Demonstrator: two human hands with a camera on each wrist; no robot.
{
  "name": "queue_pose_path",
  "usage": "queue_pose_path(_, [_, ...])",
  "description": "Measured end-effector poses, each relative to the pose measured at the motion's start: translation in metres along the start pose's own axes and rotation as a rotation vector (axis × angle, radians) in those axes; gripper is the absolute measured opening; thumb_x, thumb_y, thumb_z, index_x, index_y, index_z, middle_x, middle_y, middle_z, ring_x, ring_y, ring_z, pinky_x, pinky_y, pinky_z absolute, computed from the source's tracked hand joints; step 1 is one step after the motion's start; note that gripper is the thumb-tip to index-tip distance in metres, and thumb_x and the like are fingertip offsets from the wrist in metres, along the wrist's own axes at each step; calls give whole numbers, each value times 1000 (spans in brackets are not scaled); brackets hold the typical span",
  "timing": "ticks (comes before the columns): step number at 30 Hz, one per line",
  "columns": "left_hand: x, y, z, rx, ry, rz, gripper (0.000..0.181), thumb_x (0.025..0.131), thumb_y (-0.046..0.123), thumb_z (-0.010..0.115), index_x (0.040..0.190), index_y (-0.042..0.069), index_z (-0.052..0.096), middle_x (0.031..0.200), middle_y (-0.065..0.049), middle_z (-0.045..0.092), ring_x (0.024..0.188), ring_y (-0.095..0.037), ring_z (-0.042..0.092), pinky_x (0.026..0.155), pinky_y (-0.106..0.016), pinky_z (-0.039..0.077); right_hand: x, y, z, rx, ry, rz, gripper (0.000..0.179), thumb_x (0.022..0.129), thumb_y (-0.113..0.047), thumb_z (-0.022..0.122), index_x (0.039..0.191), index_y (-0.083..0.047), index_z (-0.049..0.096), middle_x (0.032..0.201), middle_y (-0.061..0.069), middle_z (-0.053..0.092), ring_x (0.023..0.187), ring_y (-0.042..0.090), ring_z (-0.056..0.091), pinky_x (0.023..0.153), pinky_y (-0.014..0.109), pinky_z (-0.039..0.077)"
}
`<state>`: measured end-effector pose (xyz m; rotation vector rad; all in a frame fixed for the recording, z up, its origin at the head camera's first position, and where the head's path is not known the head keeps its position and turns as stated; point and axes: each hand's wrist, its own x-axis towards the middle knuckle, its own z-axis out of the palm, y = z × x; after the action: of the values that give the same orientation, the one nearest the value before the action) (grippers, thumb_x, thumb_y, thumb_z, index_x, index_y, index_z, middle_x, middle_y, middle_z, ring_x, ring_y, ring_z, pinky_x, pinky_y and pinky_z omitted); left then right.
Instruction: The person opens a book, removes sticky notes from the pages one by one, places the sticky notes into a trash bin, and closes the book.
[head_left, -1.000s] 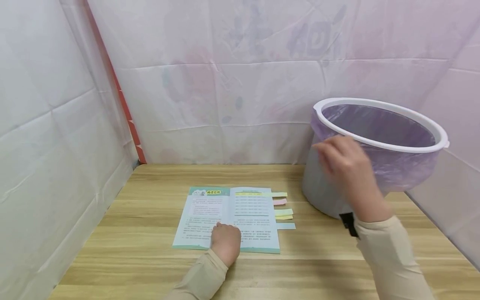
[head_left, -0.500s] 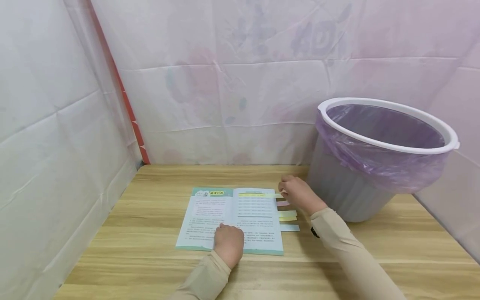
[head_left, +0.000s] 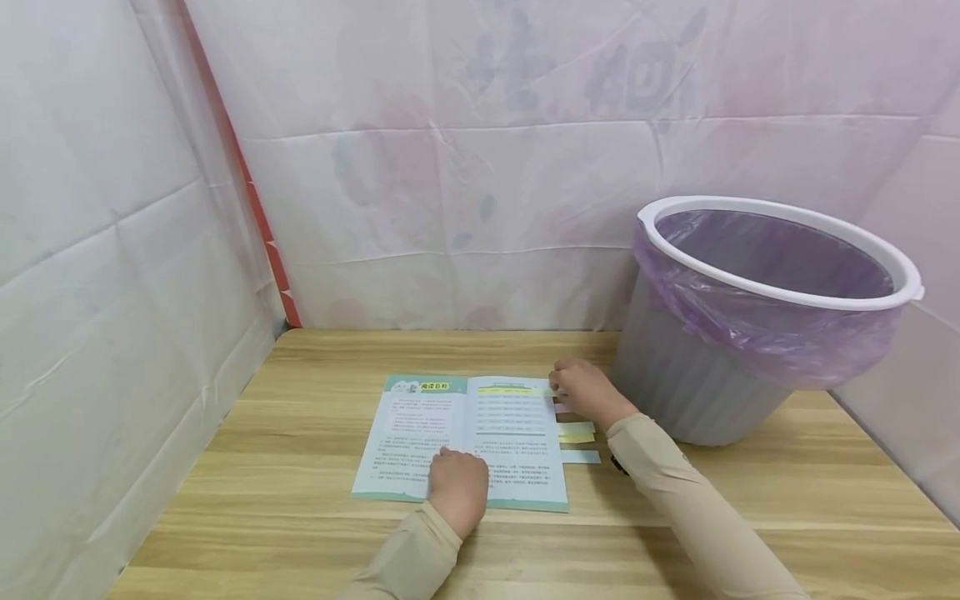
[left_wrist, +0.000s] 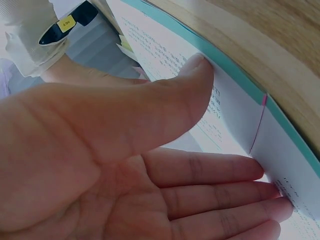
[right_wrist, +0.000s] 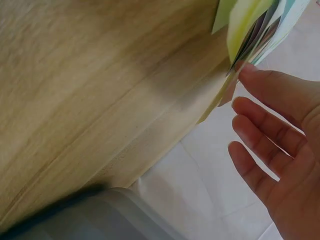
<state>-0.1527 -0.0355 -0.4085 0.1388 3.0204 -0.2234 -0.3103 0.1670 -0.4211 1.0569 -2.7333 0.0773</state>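
Note:
An open booklet (head_left: 510,458) with printed pages lies on the wooden table. My left hand (head_left: 458,490) rests on its lower middle; in the left wrist view the fingers (left_wrist: 215,182) extend straight, fingertips against the page by the fold. At the booklet's upper right edge, my right hand (head_left: 588,390) pinches the top yellow sticky tab (right_wrist: 212,106) between its thumb and a finger hidden behind it. Below that hand, a pink tab (head_left: 561,408), a green tab (head_left: 574,427), a yellow tab (head_left: 576,437) and a blue tab (head_left: 581,457) stick out from the same edge.
A grey trash bin (head_left: 675,367) with a white rim and purple liner bag (head_left: 795,342) stands on the table at the right, close behind my right forearm. White sheeting (head_left: 450,192) hangs at the back and sides. The wooden table (head_left: 247,467) extends around the booklet.
My right hand has come down leftward from in front of the bin to the booklet's top tab and now pinches it. My left hand has stayed on the booklet.

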Motion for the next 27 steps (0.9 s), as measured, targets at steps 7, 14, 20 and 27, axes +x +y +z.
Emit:
queue_pose_path(7, [1, 0, 0, 4, -1, 3, 25, 83, 13, 71, 104, 0, 72, 110, -23, 68, 107, -31, 65, 93, -35, 51, 2, -4, 0, -30, -3, -4, 15, 79, -1, 76, 72, -9, 65, 70, -3, 51, 65, 14, 44, 62, 31, 42])
queue_pose_path(14, [1, 0, 0, 1, 8, 0, 24, 83, 13, 71, 103, 0, 73, 109, -23, 68, 107, -31, 65, 93, -36, 52, 2, -7, 3, -64, -25, 24, 15, 83, -4, 73, 73, -10, 65, 69, -3, 49, 64, 14, 41, 62, 32, 39])
queue_pose_path(20, [1, 0, 0, -4, 3, 1, 25, 84, 13, 69, 104, -1, 72, 110, -23, 67, 107, -32, 64, 93, -37, 51, 4, -8, 3, -70, -36, 51, 13, 86, -4, 70, 75, -9, 66, 70, -1, 49, 65, 16, 42, 63, 34, 41])
queue_pose_path(27, [1, 0, 0, -1, 6, -10, 24, 84, 12, 70, 104, -2, 72, 109, -24, 68, 106, -32, 65, 92, -36, 52, 7, -9, 4, -77, -53, 92, 9, 88, -4, 67, 79, -6, 66, 76, 1, 56, 72, 20, 52, 72, 40, 48])
